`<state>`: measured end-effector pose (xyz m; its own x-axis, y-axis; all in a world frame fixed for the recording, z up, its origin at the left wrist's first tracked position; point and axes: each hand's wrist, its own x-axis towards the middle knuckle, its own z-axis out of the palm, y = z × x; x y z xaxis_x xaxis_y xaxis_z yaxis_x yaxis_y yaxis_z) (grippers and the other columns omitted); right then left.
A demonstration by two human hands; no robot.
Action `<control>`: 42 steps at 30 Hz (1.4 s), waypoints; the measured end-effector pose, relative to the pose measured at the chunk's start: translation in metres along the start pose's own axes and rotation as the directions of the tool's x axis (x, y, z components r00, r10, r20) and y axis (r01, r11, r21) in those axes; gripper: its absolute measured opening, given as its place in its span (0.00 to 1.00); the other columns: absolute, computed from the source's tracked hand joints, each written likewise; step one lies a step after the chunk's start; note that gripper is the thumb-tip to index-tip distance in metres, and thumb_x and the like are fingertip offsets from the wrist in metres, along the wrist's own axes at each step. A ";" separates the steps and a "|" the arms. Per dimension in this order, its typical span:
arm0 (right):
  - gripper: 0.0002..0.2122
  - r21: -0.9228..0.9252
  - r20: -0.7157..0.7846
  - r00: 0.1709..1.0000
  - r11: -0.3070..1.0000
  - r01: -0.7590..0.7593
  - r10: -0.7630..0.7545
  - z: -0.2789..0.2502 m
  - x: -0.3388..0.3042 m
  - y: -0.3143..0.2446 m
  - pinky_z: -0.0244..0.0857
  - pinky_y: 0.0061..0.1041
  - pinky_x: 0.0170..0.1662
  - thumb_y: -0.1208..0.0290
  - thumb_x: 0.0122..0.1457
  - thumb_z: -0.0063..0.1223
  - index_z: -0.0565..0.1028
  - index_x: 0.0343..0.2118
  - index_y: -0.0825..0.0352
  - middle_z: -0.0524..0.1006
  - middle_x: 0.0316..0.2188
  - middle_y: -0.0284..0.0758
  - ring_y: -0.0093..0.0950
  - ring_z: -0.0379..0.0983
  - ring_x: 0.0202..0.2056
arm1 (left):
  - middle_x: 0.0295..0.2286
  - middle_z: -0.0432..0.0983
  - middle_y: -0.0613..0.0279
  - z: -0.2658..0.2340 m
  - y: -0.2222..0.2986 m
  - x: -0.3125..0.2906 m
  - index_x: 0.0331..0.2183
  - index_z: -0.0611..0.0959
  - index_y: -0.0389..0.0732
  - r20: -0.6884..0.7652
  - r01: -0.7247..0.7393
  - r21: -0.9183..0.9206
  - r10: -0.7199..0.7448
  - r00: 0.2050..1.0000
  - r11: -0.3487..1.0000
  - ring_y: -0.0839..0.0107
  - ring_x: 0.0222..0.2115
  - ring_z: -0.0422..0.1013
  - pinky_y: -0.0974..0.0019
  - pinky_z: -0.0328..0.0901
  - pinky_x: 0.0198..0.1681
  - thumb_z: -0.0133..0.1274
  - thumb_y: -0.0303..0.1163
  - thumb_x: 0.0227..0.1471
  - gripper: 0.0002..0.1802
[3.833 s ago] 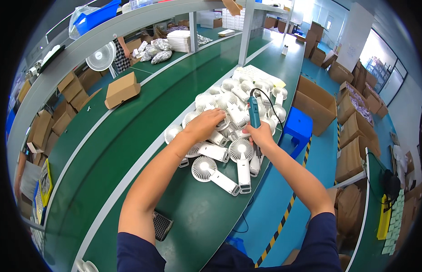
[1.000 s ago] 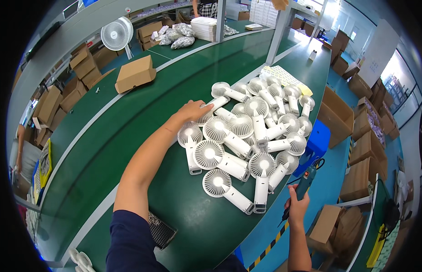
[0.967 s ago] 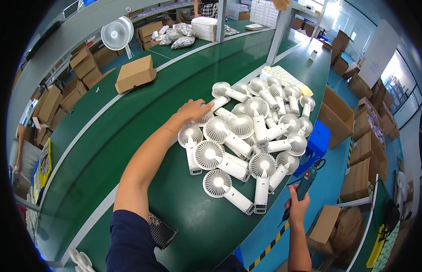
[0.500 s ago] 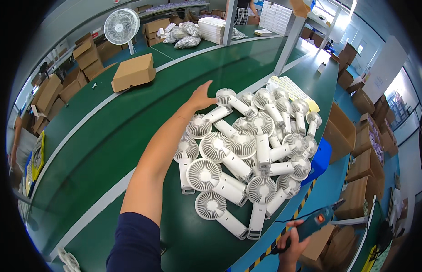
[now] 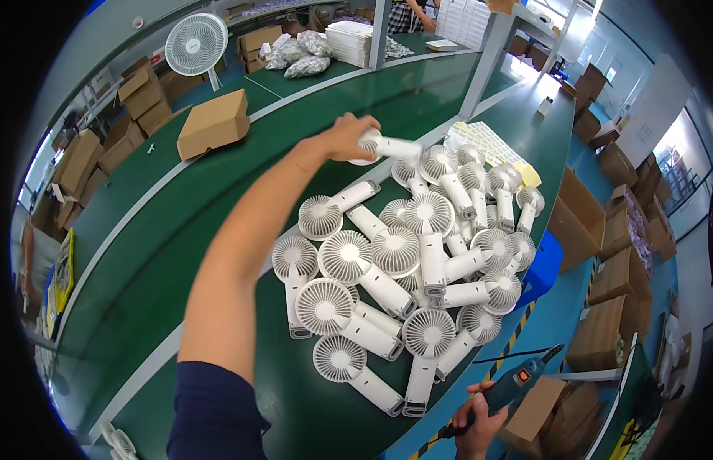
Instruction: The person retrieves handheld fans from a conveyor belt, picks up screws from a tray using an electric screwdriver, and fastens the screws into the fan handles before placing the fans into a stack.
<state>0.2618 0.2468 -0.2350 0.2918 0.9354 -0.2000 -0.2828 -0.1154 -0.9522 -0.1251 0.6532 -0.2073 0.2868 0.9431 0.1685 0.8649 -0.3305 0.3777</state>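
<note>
My left hand point(image 5: 349, 138) grips a white handheld fan point(image 5: 399, 148) by its round head, at the far edge of a pile. The fan's handle points right, slightly blurred. Below and to the right, several more white handheld fans point(image 5: 346, 257) lie heaped on the green table, heads and handles overlapping. My right hand point(image 5: 479, 422) is wrapped around a teal electric screwdriver point(image 5: 514, 383), held off the table's right edge. The tool has an orange switch, a dark tip pointing up and right, and a black cord.
A yellow-edged sheet point(image 5: 491, 149) lies behind the fans. A cardboard box point(image 5: 213, 124) rests on the green conveyor at the left. A grey post point(image 5: 487, 69) rises beyond the pile. Right of the table are a blue bin point(image 5: 542, 268) and open cartons point(image 5: 575, 218). A person point(image 5: 406, 19) stands at the back.
My left hand has closed on a fan at the pile's far edge and lifted it, turning its handle more level. My right hand with the screwdriver has shifted slightly left and down.
</note>
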 end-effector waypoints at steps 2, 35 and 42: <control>0.11 0.036 -0.015 1.000 0.999 -0.022 0.022 -0.003 0.004 0.001 0.58 0.21 0.13 0.77 0.58 0.48 0.64 0.42 0.70 0.72 0.34 0.41 0.18 0.59 0.11 | 0.44 0.64 0.43 -0.021 0.024 -0.018 0.51 0.69 0.48 -0.008 0.061 -0.093 -0.062 0.998 0.994 0.52 0.46 0.63 0.58 0.61 0.52 0.67 0.49 0.36 0.41; 0.34 0.743 0.507 0.642 0.669 0.013 -0.575 0.056 -0.093 0.013 0.59 0.23 0.15 0.35 0.61 0.29 0.60 0.53 0.64 0.67 0.24 0.33 0.24 0.62 0.13 | 0.32 0.78 0.61 -0.051 0.158 -0.423 0.37 0.80 0.37 -0.378 0.227 -0.620 -0.539 0.753 0.751 0.73 0.34 0.72 0.68 0.67 0.40 0.53 0.37 0.56 0.13; 0.32 0.489 0.831 0.474 0.790 -0.369 -0.292 0.083 -0.151 0.065 0.53 0.19 0.10 0.34 0.61 0.27 0.57 0.54 0.60 0.62 0.18 0.31 0.19 0.54 0.10 | 0.39 0.73 0.51 -0.031 0.213 -0.739 0.43 0.76 0.37 -0.895 0.913 -0.063 -0.427 0.127 0.403 0.53 0.43 0.67 0.56 0.61 0.49 0.57 0.35 0.49 0.19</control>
<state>0.1230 0.1258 -0.2476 -0.5381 0.7548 0.3753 -0.7779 -0.2732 -0.5659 -0.1658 -0.1150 -0.2233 -0.7019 0.2276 0.6750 0.5848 0.7252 0.3636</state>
